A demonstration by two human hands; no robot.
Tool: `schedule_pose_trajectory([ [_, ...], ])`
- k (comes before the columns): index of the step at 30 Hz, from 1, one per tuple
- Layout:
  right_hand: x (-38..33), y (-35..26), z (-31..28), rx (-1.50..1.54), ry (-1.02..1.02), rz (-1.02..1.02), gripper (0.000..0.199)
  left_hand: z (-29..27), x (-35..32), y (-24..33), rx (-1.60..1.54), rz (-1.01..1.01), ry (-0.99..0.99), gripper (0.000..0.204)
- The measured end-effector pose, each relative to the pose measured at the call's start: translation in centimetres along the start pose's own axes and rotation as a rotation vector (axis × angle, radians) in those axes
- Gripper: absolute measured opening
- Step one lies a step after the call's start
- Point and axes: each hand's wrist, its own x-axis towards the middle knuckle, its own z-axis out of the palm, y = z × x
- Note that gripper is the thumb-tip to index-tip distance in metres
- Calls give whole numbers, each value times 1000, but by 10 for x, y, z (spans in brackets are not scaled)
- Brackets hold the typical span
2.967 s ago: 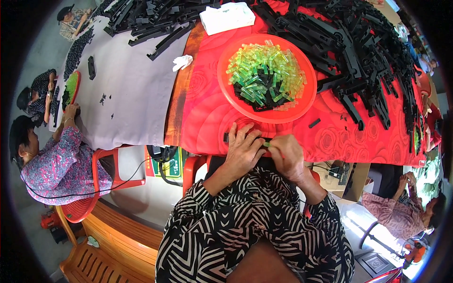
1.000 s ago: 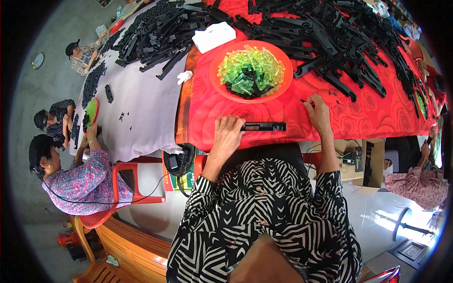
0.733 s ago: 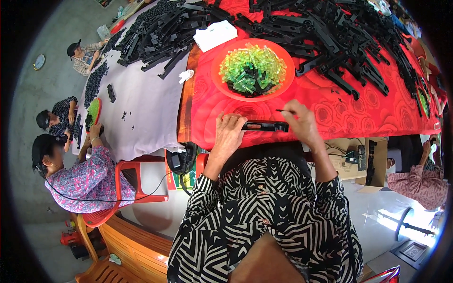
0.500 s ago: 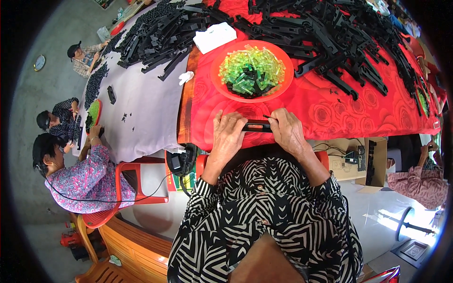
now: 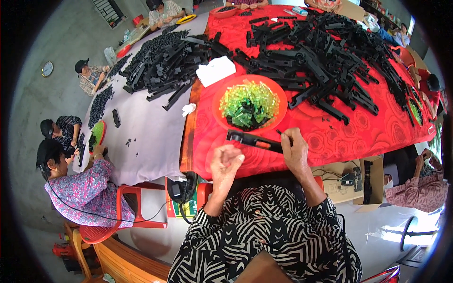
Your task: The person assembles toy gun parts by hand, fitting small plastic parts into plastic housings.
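A long black plastic part (image 5: 246, 138) with a slot along it is held at its right end by my right hand (image 5: 296, 153), fingers closed around it. A small dark tip (image 5: 279, 132) shows at that hand's finger and thumb; I cannot tell what it is. My left hand (image 5: 223, 168) is off the part, below its left end, fingers apart and slightly blurred, nothing visible in it. Just beyond the part stands a red-orange bowl (image 5: 282, 106) heaped with clear yellow-green pieces (image 5: 257, 97) and some small black pieces (image 5: 244, 121).
Large piles of similar black parts (image 5: 325, 61) cover the far red cloth (image 5: 330, 137). More lie on the grey cloth (image 5: 155, 127) to the left, beside small black pieces (image 5: 100, 104). A white folded tissue (image 5: 215, 70) lies past the bowl. Co-workers (image 5: 78, 188) sit around the tables.
My left hand has let go of the black part and drawn back. The part's left end now reaches toward the bowl, still in my right hand. The view has tilted up, showing more people.
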Motion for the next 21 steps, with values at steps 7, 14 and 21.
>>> schedule_pose_trajectory([
  [7, -10, -18, 9, 84, -67, -84, 9, 13, -5, -11, -492, -251, -139, 11],
  [14, -9, -15, 8, 61, -32, -94, 7, 4, -1, -25, -474, -270, 78, 5],
  [21, -5, -34, -19, 355, -40, 163, 8, 3, -2, -23, -481, -294, 97, 3],
])
